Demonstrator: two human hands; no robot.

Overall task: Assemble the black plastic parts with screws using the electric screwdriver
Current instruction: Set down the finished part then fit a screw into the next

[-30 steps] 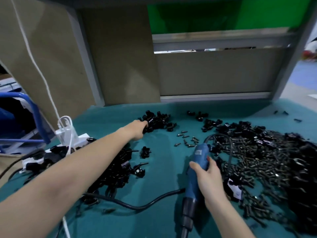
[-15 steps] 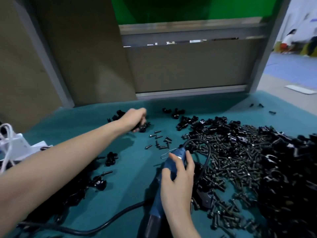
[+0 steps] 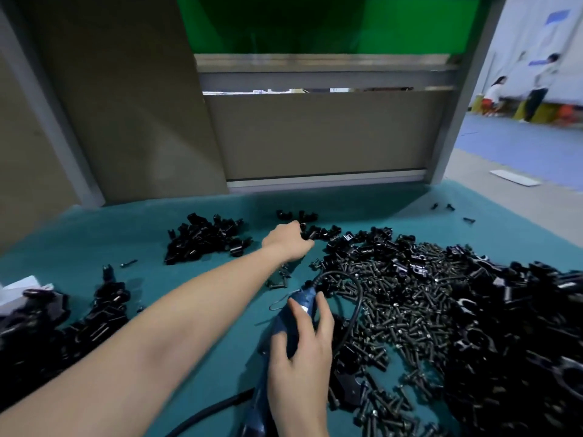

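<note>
R hand (image 3: 299, 357) curls round the long blue electric screwdriver (image 3: 303, 300), lying on the teal-covered desk (image 3: 79, 244). L hand (image 3: 288, 239) sits among small black plastic parts (image 3: 320, 232) further back; can't tell if it's holding one. Heap of dark metal screws (image 3: 394, 298) just right of the screwdriver.

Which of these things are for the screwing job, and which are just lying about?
For the job:
screwdriver, held in the right hand
screws
black parts; the left hand is at some behind them

Lying about:
white sheet on the floor
people far off
</note>
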